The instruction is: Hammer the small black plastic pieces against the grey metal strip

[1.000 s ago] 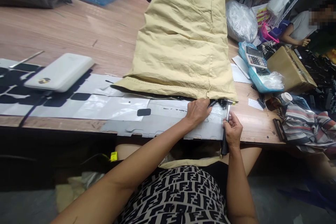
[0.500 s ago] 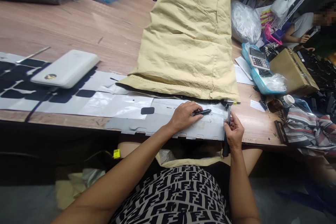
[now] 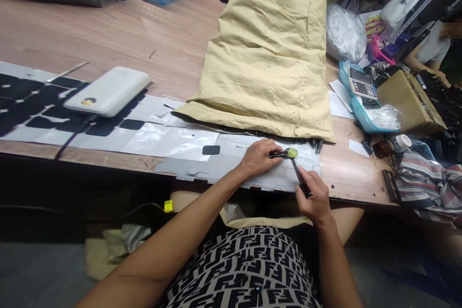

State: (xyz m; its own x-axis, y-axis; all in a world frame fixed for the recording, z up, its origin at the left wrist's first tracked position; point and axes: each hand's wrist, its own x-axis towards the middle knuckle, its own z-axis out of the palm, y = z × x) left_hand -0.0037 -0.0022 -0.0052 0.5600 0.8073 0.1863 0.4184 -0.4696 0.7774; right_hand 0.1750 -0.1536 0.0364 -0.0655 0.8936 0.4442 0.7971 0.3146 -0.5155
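Two hands met on the grey sheet [image 3: 216,166]: the left hand [image 3: 258,158] pinched a small black part [image 3: 277,155], and the right hand [image 3: 313,198] was closed around a hammer [image 3: 296,167], its head at the part's tip. A tan sack [image 3: 270,57] crowded just behind, and a white power bank [image 3: 108,90] lay well to the left.

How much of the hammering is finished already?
Done: no finished pile shows, so it is hard to tell. In hand: the left hand pins a small black piece on the grey sheet, and the right hand sets the hammer on its end. Left: more black pieces poke from under the tan sack.
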